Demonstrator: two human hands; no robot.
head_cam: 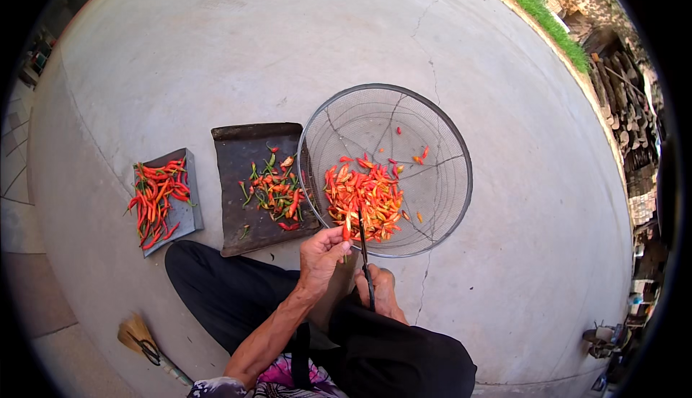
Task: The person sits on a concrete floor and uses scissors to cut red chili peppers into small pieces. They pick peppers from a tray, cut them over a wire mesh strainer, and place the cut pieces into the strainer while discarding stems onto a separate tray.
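My left hand (323, 260) pinches a red chili pepper (346, 231) over the near rim of a round wire-mesh sieve (469, 176). A pale strip shows along the upper part of that pepper. Beside it, my right hand (383, 290) grips a pair of dark scissors (364, 244), blades pointing away from me. How far the blades are parted is hard to see. Cut red and orange chili pieces (365, 192) are heaped in the left part of the sieve, with a few scattered farther out.
Left of the sieve, a dark metal scoop-shaped tray (232, 182) holds chili tops and pieces with green stems (275, 187). Farther left, whole red chilies (159, 195) fill a grey open box (193, 198). A straw hand broom (138, 336) lies on the concrete. Stacked firewood (619, 95) stands far right.
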